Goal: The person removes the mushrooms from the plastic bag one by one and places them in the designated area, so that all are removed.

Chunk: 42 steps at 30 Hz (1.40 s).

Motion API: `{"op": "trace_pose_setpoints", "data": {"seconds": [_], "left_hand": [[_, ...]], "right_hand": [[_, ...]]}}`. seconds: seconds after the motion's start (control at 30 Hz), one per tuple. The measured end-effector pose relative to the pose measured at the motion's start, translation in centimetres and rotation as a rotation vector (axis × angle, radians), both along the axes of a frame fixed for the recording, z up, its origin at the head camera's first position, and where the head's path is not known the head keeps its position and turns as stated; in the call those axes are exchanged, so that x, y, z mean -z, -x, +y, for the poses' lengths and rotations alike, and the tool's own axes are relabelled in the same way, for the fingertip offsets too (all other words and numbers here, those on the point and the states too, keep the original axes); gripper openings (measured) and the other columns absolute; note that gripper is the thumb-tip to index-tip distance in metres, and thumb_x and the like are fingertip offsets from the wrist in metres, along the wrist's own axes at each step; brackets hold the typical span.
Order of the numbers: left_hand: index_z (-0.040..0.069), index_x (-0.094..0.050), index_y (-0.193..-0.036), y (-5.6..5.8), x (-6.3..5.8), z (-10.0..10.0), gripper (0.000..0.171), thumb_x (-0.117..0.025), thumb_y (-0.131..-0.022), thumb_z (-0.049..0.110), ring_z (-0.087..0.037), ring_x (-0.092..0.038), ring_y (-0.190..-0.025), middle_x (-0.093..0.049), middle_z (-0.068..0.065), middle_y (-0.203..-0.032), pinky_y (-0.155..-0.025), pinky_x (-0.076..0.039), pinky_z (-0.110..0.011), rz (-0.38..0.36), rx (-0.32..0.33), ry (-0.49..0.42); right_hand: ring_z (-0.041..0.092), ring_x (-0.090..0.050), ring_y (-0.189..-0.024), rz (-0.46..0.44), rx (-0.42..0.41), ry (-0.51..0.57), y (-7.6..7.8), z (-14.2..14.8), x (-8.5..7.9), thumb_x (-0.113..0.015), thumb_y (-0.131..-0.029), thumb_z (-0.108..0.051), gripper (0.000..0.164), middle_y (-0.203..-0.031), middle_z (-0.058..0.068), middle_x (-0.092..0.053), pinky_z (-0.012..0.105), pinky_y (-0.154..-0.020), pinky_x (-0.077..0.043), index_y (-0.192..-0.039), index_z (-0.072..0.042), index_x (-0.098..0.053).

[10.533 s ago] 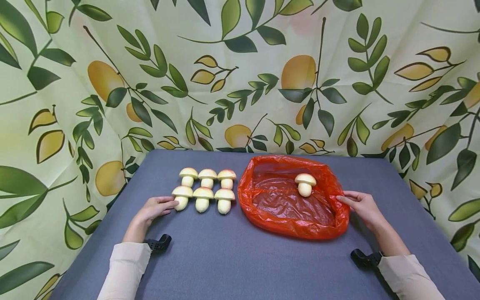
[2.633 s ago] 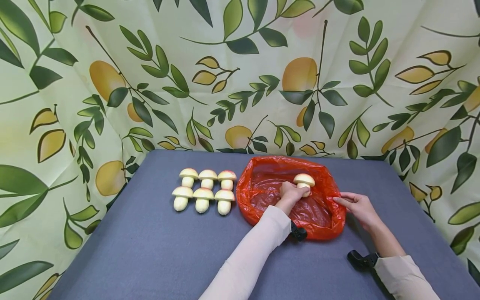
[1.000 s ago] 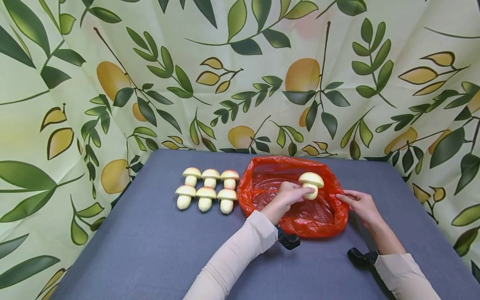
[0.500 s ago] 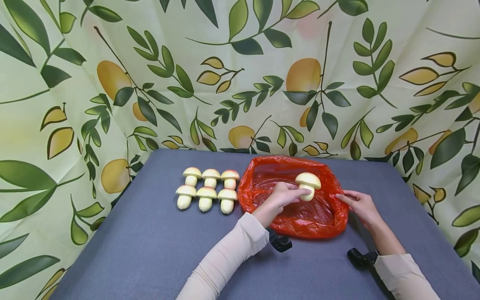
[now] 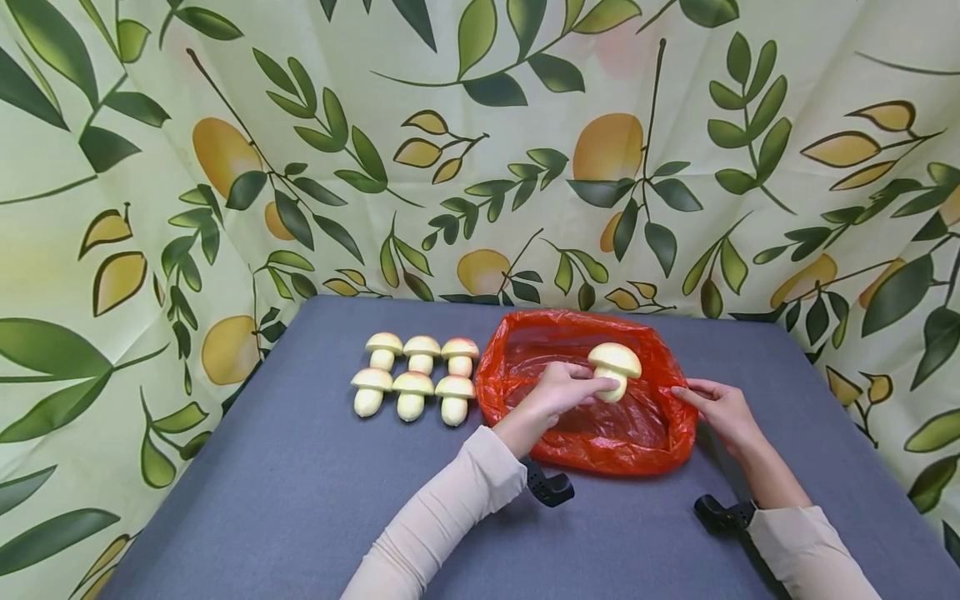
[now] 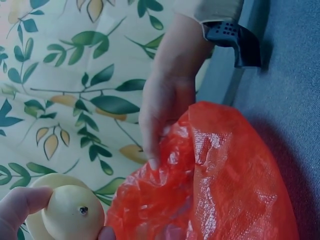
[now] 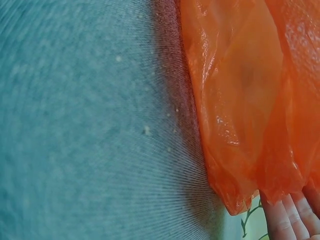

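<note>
A pale yellow toy mushroom [image 5: 615, 358] is pinched by its stem between the thumb and fingers of my left hand [image 5: 558, 390], over the mouth of a red plastic bag [image 5: 600, 458]. The left wrist view shows the round stem end of that mushroom [image 6: 75, 212] facing the camera. My right hand [image 5: 720, 412] pinches the bag's right rim, thumb on the inner side. In the right wrist view the fingers [image 7: 295, 220] lie against the outside of the bag [image 7: 240, 110]. No other mushroom shows inside the bag, though my left forearm and hand cover part of it.
Left of the bag, several similar mushrooms [image 5: 412, 383] lie in two rows, some with reddish caps. All of this is on a table with a grey-blue cloth [image 5: 300, 483]. A leaf-and-fruit patterned curtain [image 5: 480, 167] hangs behind and at the sides.
Earlier the mushroom lay in the bag while my left hand was beside the rows. The left hand reached in, took its stem and lifted it, drifting slightly left. The right hand kept its hold.
</note>
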State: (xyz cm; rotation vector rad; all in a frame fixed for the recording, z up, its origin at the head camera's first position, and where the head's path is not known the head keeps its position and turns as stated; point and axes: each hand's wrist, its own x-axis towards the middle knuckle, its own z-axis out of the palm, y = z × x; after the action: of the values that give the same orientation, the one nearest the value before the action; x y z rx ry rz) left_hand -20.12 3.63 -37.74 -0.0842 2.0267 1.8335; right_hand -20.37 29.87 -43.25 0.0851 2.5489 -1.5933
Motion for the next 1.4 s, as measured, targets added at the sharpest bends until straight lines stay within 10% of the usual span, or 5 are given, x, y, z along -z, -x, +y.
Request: {"op": "trace_pose_setpoints", "data": {"seconds": [1.1,1.4], "left_hand": [[0.002,-0.066,-0.12,-1.5,-0.8,-3.8,0.044,-0.075,-0.083,0.024,-0.018,-0.07,-0.085,-0.073,-0.011,-0.109,-0.063,-0.051,-0.017,0.099,0.112,0.049],[-0.002,-0.061,-0.125,-2.0,-0.3,-4.9,0.052,-0.075,-0.083,0.024,-0.029,-0.07,-0.098,-0.069,-0.015,-0.118,-0.092,-0.057,-0.043,0.073,0.14,0.056]], "right_hand": [[-0.007,-0.061,-0.069,0.012,-0.017,-0.019,-0.3,0.1,-0.4,-0.06,-0.095,-0.034,0.061,-0.076,-0.032,-0.063,0.013,-0.068,-0.054,-0.128,0.015,-0.05],[-0.007,-0.06,-0.069,-0.002,-0.025,-0.023,-0.4,0.0,-0.3,-0.058,-0.096,-0.034,0.063,-0.076,-0.032,-0.062,0.013,-0.068,-0.054,-0.131,0.017,-0.046]]}}
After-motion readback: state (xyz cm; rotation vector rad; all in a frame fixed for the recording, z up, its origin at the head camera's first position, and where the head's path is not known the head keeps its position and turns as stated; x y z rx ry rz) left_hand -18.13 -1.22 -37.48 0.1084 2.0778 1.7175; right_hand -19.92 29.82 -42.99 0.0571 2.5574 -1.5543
